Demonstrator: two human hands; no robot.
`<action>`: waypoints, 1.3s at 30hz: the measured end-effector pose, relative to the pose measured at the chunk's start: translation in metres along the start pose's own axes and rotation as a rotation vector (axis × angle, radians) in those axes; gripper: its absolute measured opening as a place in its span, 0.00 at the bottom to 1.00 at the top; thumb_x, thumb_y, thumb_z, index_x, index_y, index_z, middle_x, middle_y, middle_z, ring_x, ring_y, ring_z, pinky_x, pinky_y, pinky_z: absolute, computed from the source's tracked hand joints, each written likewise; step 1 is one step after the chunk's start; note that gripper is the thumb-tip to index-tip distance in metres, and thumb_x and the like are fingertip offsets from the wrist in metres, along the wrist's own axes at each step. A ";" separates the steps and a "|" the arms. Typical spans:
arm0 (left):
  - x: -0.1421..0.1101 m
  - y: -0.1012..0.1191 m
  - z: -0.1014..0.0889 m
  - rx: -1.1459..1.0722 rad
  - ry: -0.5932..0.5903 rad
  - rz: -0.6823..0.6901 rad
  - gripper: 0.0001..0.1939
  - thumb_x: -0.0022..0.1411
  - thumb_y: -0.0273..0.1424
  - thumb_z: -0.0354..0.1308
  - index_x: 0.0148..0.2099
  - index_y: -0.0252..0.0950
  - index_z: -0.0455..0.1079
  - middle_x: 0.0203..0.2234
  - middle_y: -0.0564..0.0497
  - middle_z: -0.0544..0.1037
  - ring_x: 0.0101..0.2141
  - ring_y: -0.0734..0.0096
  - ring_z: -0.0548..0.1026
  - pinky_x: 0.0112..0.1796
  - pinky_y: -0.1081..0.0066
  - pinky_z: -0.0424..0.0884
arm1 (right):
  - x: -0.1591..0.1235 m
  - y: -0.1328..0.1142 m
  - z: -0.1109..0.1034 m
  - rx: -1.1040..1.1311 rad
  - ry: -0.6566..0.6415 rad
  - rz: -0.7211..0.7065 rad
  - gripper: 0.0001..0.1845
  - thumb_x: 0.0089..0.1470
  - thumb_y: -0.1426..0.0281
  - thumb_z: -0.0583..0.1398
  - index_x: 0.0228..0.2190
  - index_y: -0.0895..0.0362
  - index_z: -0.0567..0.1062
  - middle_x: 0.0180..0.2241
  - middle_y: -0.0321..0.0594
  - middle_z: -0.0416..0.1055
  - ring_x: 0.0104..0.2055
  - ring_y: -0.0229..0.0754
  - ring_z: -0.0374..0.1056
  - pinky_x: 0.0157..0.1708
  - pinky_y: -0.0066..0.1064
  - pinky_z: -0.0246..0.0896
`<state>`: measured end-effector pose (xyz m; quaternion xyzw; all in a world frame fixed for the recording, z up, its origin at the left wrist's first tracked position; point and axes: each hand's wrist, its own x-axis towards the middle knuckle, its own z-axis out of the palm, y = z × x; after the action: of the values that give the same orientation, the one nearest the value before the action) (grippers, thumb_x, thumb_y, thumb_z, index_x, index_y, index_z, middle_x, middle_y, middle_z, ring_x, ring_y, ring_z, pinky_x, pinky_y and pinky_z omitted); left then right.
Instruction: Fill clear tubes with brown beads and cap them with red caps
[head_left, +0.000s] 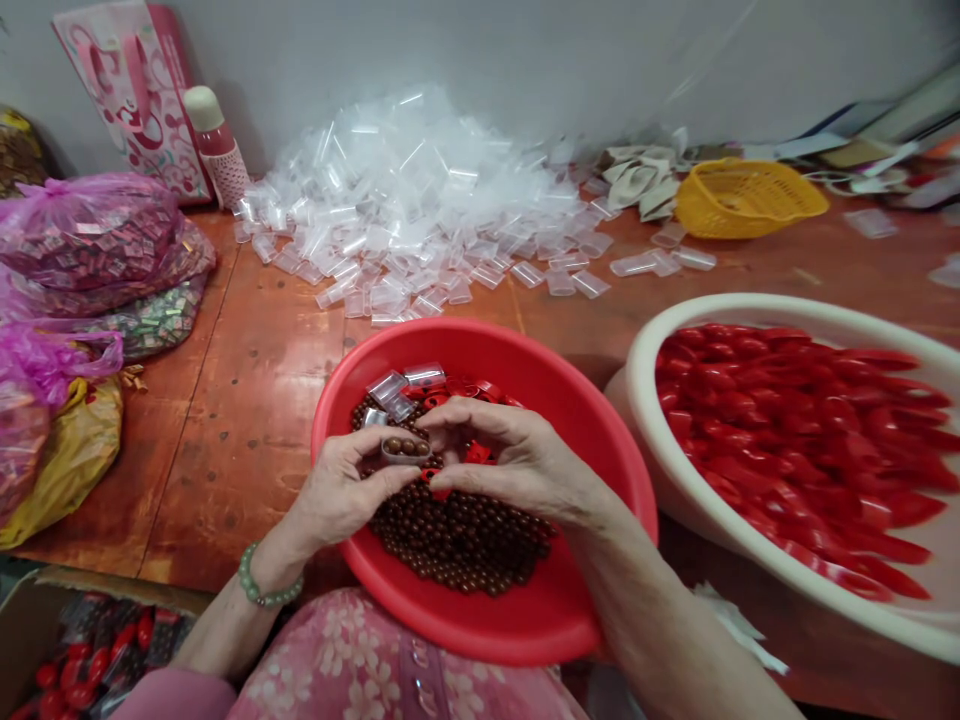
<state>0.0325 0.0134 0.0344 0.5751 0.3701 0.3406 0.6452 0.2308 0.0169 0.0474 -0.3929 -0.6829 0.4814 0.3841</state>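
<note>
Left hand point(341, 490) pinches a small clear plastic tube point(405, 452) in a narrow grip, round brown beads point(401, 447) inside; right hand point(521, 465) arches alongside, fingertips point(450, 412) over the tube, its hold unclear. Tube looks light and thin-walled, beads slippery: take it by the body. Below the grip, a red plastic basin point(570, 600) holds loose brown beads point(457, 535); beyond, a heap of clear tubes point(405, 210).
</note>
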 end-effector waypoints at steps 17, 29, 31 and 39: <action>0.007 -0.005 0.000 -0.086 -0.121 -0.070 0.15 0.60 0.33 0.59 0.48 0.33 0.71 0.42 0.46 0.77 0.44 0.64 0.73 0.50 0.64 0.67 | 0.012 -0.005 0.003 -0.242 -0.107 -0.207 0.10 0.57 0.62 0.61 0.35 0.56 0.71 0.32 0.38 0.68 0.34 0.38 0.63 0.34 0.29 0.61; 0.010 -0.008 0.000 -0.066 -0.131 -0.048 0.11 0.59 0.30 0.59 0.44 0.34 0.72 0.38 0.49 0.76 0.42 0.67 0.72 0.47 0.66 0.66 | 0.010 -0.004 0.004 -0.261 -0.111 -0.125 0.16 0.58 0.58 0.59 0.26 0.55 0.64 0.27 0.35 0.62 0.29 0.35 0.58 0.29 0.28 0.56; 0.010 -0.008 0.000 -0.049 -0.145 -0.046 0.10 0.59 0.30 0.59 0.43 0.34 0.72 0.37 0.50 0.76 0.40 0.68 0.71 0.46 0.67 0.66 | 0.009 -0.003 0.004 -0.256 -0.113 -0.123 0.16 0.58 0.59 0.59 0.26 0.56 0.64 0.27 0.35 0.62 0.29 0.35 0.58 0.29 0.28 0.56; 0.014 -0.004 -0.001 0.006 -0.110 -0.043 0.08 0.58 0.29 0.58 0.41 0.35 0.70 0.35 0.50 0.76 0.38 0.70 0.72 0.44 0.68 0.67 | -0.009 -0.002 -0.003 -0.269 -0.129 0.024 0.15 0.55 0.64 0.62 0.23 0.55 0.63 0.27 0.35 0.64 0.29 0.36 0.60 0.31 0.28 0.57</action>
<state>0.0381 0.0253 0.0292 0.5869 0.3475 0.2936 0.6698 0.2371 0.0092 0.0492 -0.4173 -0.7597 0.4144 0.2777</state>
